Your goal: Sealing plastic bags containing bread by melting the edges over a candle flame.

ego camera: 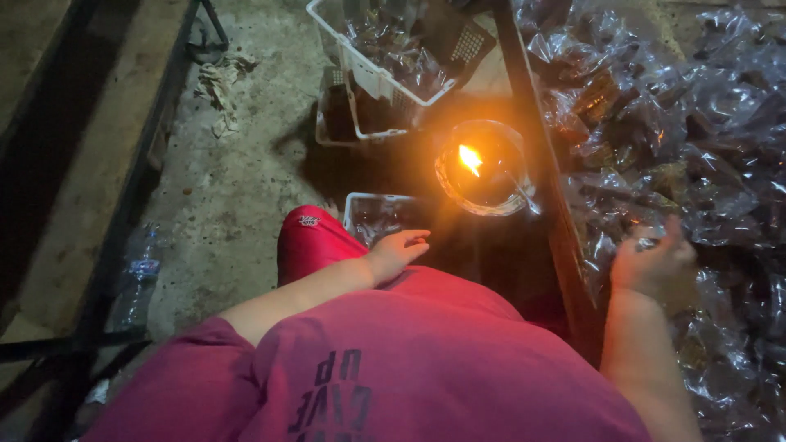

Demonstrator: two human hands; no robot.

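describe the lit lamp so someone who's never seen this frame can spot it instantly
Start at the big heap of clear plastic packets filling the right side, then cross the dark board along its left edge. Right beside that board sits a round glass bowl holding a small orange flame, ahead of the left hand. It is the only glowing thing; the white baskets nearby are square and unlit.

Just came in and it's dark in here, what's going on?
A person in a red shirt sits over a concrete floor. The right hand picks at a pile of clear packets and seems to hold one. The left hand rests on the lap, beside a small clear tray. A flame burns in a round bowl, with white baskets behind it.
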